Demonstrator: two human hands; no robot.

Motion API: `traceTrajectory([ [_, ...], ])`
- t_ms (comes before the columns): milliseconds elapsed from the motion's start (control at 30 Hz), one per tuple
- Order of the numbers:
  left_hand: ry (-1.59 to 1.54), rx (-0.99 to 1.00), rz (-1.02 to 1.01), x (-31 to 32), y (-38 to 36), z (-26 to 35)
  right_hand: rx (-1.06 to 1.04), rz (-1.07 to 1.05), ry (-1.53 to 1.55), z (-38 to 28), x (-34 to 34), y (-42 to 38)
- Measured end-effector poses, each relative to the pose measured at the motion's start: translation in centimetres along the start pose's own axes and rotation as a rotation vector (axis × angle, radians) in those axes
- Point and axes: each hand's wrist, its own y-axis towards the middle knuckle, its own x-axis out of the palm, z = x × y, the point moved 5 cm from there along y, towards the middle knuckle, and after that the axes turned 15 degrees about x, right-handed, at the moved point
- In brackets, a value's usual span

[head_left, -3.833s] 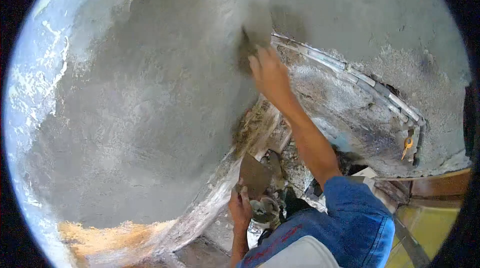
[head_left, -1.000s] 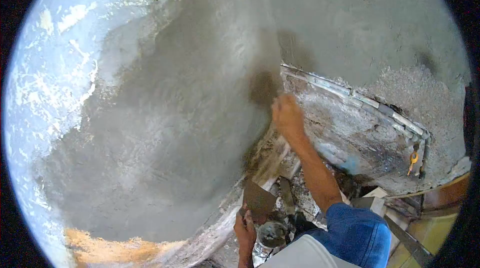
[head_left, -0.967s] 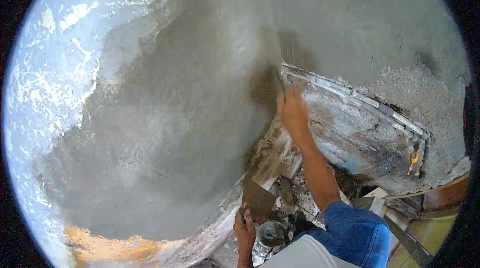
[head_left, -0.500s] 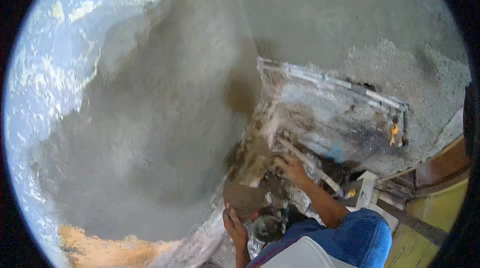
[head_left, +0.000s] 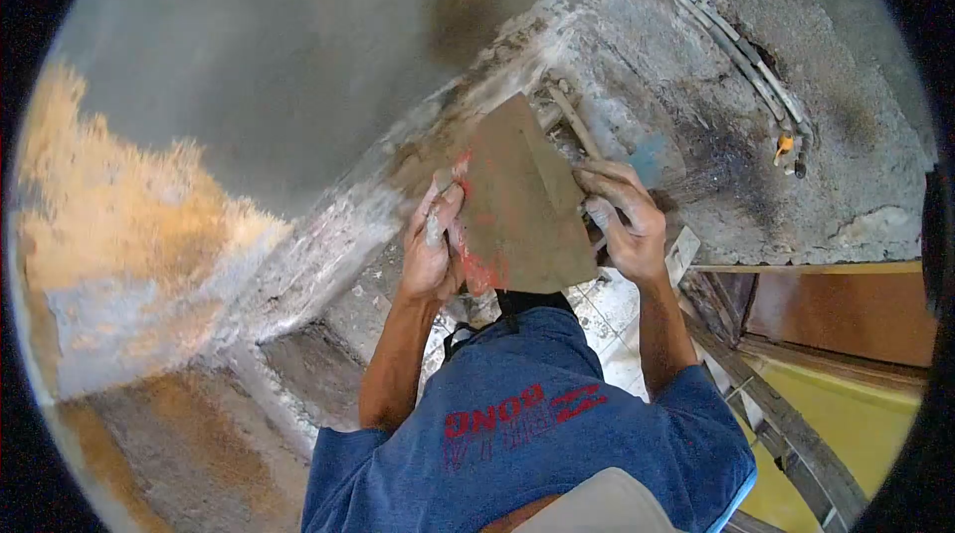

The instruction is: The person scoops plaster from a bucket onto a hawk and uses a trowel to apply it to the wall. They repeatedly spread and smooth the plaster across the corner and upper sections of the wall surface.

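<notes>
A flat, mortar-smeared board (head_left: 527, 210) with red showing along its left side is held up in front of my chest. It looks like a plastering float, though its handle is not visible. My left hand (head_left: 431, 245) grips the red left edge, thumb on the front and fingers partly hidden behind. At the right edge, my right hand (head_left: 629, 220) has its fingers curled against the board. Whitish grey mortar covers the fingers of both hands.
Freshly plastered grey wall (head_left: 298, 56) fills the upper left, with bare orange patches (head_left: 149, 195) below it. White pipes (head_left: 736, 41) run along the rough wall to a yellow fitting (head_left: 784, 147). Wooden beams (head_left: 796, 444) stand at lower right.
My view has tipped down toward my body. My right hand has come away from the rubble by the wall pipe to the board, which is now raised in front of me.
</notes>
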Motion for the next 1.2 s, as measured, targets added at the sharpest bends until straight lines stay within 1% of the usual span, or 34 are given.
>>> traceTrajectory([
  [33,-0.021,0.006,-0.016,-1.1,-1.3,0.5,0.04,-0.016,0.056,0.0,0.8,-1.1],
  [100,-0.046,0.03,-0.033,-2.4,-3.8,1.8,0.026,-0.028,0.054,0.0,2.3,-3.5],
  [167,0.024,0.094,-0.068,-3.1,-5.7,3.3,0.102,-0.054,0.025,0.3,3.7,-5.4],
  [200,0.019,0.125,-0.058,-3.5,-6.7,3.9,0.095,-0.065,0.024,0.5,4.1,-6.0],
  [233,-0.089,0.143,-0.045,-3.9,-7.7,4.3,0.07,-0.078,0.029,0.9,4.3,-6.7],
  [267,-0.193,0.159,-0.043,-4.3,-8.3,5.0,0.093,-0.117,-0.055,1.8,4.9,-7.3],
  [300,-0.189,0.185,-0.048,-3.9,-9.0,6.3,0.116,-0.155,-0.141,2.6,5.3,-7.9],
  [333,-0.165,0.228,-0.056,-3.2,-9.5,7.9,0.113,-0.105,-0.118,3.3,4.9,-8.5],
  [367,-0.14,0.266,-0.059,-2.9,-10.1,9.2,0.264,-0.026,0.053,3.2,4.9,-9.0],
  [433,-0.108,0.267,-0.07,-3.4,-10.7,10.1,0.318,0.104,0.052,2.2,3.3,-9.3],
  [467,-0.074,0.242,-0.092,-3.6,-10.9,10.2,0.319,0.115,0.059,1.0,2.5,-9.3],
  [533,-0.035,0.195,-0.106,-5.0,-11.0,9.0,0.389,-0.364,0.741,-1.0,2.9,-9.0],
  [600,0.009,0.126,-0.113,-5.2,-11.6,7.9,0.039,-0.497,0.429,-5.2,3.5,-7.5],
  [667,-0.021,0.13,-0.152,-4.7,-12.6,7.5,0.094,-0.615,0.202,-8.1,6.7,-6.2],
  [700,-0.006,0.115,-0.158,-5.0,-12.8,7.4,0.102,-0.601,0.218,-7.7,7.2,-6.4],
  [767,-0.006,0.151,-0.085,-5.9,-12.9,7.5,0.202,-0.787,0.426,-6.4,9.0,-6.9],
  [833,-0.032,0.188,-0.075,-6.0,-13.4,8.4,0.218,-0.784,0.413,-4.4,9.1,-7.1],
  [900,-0.056,0.234,-0.053,-6.4,-14.0,9.6,0.263,-0.673,0.16,-0.6,9.1,-6.6],
  [933,-0.026,0.29,-0.062,-6.4,-14.3,10.4,0.186,-0.594,0.007,1.2,8.7,-6.5],
  [967,0.0,0.347,-0.068,-6.5,-14.5,11.1,0.17,-0.615,0.002,1.3,9.0,-7.3],
  [1000,-0.009,0.38,-0.06,-7.0,-14.0,11.7,0.106,-0.286,-0.027,0.9,7.6,-7.5],
  [1033,0.063,0.404,-0.038,-7.9,-13.7,12.2,0.047,0.043,-0.047,0.5,6.1,-8.2],
  [1067,0.134,0.414,-0.01,-8.6,-13.9,12.3,0.039,0.025,-0.052,-1.2,5.8,-9.2],
  [1100,0.127,0.423,0.0,-8.1,-13.6,12.2,-0.052,0.157,-0.218,-4.8,4.8,-10.0],
  [1133,0.191,0.524,0.126,-7.8,-13.2,12.8,-0.142,0.297,-0.38,-7.5,4.2,-11.0],
  [1167,0.259,0.618,0.249,-7.7,-13.3,13.4,-0.144,0.295,-0.379,-8.0,4.2,-11.7],
  [1200,0.262,0.616,0.246,-7.4,-13.5,13.7,-0.272,0.344,-0.512,-8.9,4.3,-12.8],
])
